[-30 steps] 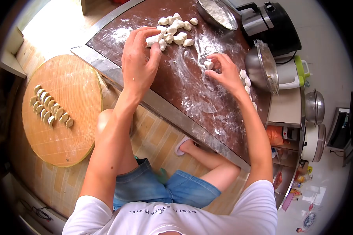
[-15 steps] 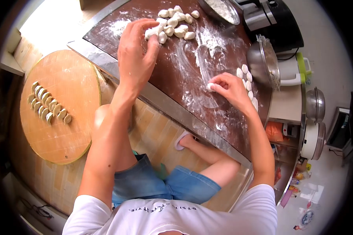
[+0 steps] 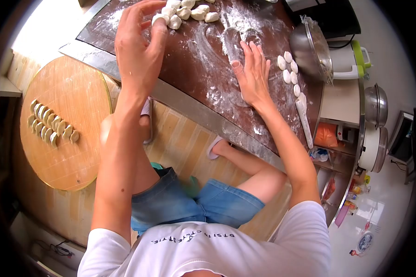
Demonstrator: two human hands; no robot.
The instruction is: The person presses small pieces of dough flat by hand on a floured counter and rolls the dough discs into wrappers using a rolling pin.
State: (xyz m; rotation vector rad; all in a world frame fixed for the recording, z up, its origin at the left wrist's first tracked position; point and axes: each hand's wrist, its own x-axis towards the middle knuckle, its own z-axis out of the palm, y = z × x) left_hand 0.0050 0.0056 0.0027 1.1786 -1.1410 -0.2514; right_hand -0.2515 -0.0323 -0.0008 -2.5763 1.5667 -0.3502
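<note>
My left hand (image 3: 141, 48) reaches to the far left of the floured brown tabletop (image 3: 189, 62). Its thumb and fingers are apart, curved around a dough lump (image 3: 161, 19) at the near edge of a pile of dough pieces (image 3: 184, 13); the thumb tip touches that lump. My right hand (image 3: 255, 76) lies flat, palm down, on the flour with fingers spread. Whatever is under its palm is hidden. To its right sit several small oval dough pieces (image 3: 286, 76) and a long, tapered, flour-white stick or dough roll (image 3: 302, 115); I cannot tell which.
On the left, a round wooden board (image 3: 69, 164) bears two rows of dumplings (image 3: 46, 115). A metal bowl with plastic film (image 3: 305, 51) stands at the table's right side, beside a black appliance (image 3: 330, 21) and a white-and-green container (image 3: 344, 60). My legs are below the table edge.
My right hand has gone from pinching a small dough piece to lying flat with fingers spread. My left hand stays by the dough pile. The view has shifted, and the tapered white piece now shows.
</note>
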